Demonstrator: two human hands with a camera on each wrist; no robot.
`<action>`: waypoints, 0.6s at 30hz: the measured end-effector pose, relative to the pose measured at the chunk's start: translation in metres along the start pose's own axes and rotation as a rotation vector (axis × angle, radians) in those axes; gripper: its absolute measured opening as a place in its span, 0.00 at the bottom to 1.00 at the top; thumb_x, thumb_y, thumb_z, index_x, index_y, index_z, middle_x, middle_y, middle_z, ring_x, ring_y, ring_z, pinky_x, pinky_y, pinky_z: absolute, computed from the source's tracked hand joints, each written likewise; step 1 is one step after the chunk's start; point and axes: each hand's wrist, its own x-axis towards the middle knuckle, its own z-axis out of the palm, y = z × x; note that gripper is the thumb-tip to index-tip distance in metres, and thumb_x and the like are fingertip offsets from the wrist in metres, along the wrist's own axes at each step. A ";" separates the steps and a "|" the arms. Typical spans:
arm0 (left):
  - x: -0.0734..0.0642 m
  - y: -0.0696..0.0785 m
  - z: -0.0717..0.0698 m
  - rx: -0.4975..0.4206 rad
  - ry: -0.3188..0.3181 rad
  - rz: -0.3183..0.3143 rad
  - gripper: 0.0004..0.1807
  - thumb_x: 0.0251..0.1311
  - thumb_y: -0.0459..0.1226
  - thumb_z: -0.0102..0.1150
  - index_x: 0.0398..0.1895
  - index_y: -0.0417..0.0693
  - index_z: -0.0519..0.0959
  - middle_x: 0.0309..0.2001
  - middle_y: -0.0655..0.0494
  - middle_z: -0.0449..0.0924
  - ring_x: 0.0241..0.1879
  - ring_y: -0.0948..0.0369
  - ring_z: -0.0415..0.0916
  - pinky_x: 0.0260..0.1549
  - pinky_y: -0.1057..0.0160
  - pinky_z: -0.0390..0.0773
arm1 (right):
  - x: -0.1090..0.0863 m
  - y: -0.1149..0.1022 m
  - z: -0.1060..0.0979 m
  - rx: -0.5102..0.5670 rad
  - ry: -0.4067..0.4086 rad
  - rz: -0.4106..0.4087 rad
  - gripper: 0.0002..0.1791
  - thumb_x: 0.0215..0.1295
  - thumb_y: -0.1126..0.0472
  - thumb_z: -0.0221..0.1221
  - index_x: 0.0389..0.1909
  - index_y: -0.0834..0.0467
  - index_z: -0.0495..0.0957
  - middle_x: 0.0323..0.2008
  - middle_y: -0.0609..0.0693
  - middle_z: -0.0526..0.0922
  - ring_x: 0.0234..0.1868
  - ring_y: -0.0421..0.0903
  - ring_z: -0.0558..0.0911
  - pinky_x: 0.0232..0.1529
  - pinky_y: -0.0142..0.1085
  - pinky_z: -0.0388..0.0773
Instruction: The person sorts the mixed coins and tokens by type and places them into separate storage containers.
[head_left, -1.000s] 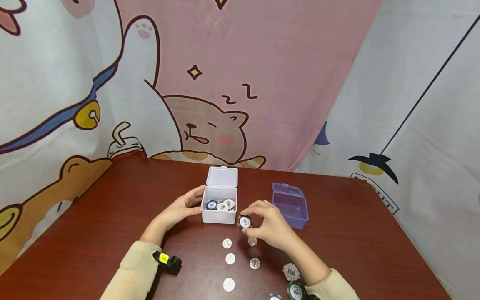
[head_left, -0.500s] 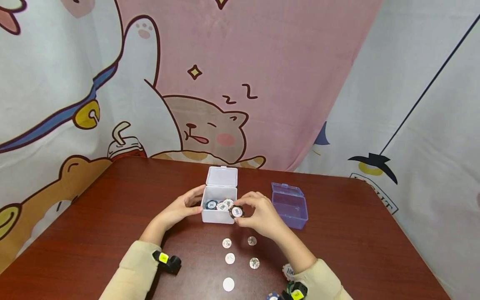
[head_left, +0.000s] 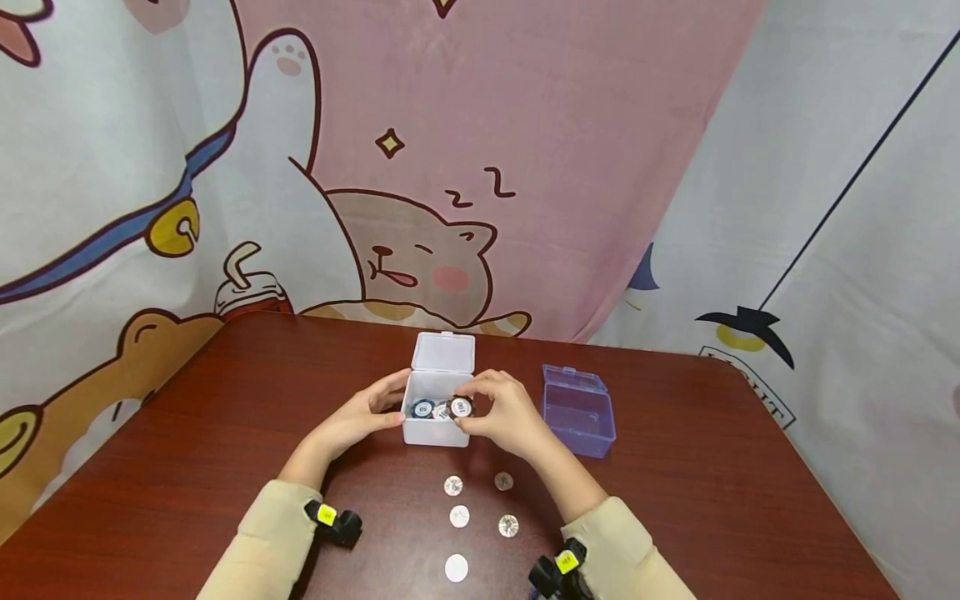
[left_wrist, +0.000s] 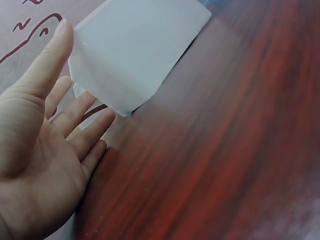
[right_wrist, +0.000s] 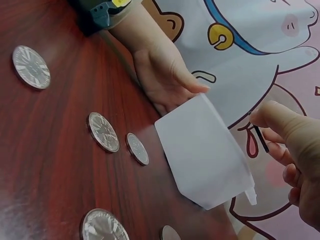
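A white plastic box (head_left: pixel 435 432) with its lid tipped back stands mid-table, holding several poker chips (head_left: pixel 423 409). My left hand (head_left: pixel 366 417) rests against its left side, thumb at the front corner. In the left wrist view, that hand's fingers (left_wrist: pixel 80 112) are spread and fairly straight beside the box wall (left_wrist: pixel 135 45). Between thumb and fingers my right hand (head_left: pixel 510 412) pinches a black poker chip (head_left: pixel 461 407) over the box's right part. The right wrist view shows this chip (right_wrist: pixel 260 138) edge-on; the box's inside is hidden there.
A translucent blue box (head_left: pixel 579 417) with a raised lid stands to the right. Several silver coins (head_left: pixel 508 526) lie in front of the white box. Black wrist cameras (head_left: pixel 341 527) sit on both forearms. A printed curtain (head_left: pixel 570 167) hangs behind the table.
My right hand has moved left and away from me, carrying the black poker chip from beside the white box to over its opening. The left hand has stayed at the box.
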 end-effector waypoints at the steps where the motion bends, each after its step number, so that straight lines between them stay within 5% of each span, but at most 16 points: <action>1: 0.000 0.000 0.000 0.000 -0.001 0.000 0.37 0.63 0.27 0.55 0.74 0.46 0.54 0.70 0.43 0.57 0.66 0.43 0.59 0.61 0.40 0.56 | 0.002 0.001 0.001 -0.003 -0.001 0.004 0.19 0.39 0.63 0.74 0.38 0.56 0.86 0.34 0.44 0.81 0.39 0.43 0.76 0.41 0.39 0.72; 18: 0.000 0.001 0.000 0.000 0.003 -0.016 0.37 0.63 0.28 0.56 0.74 0.48 0.54 0.71 0.45 0.57 0.66 0.44 0.59 0.61 0.40 0.55 | 0.017 0.017 0.021 -0.002 0.003 0.087 0.20 0.41 0.63 0.75 0.41 0.59 0.86 0.38 0.49 0.83 0.42 0.49 0.77 0.44 0.42 0.72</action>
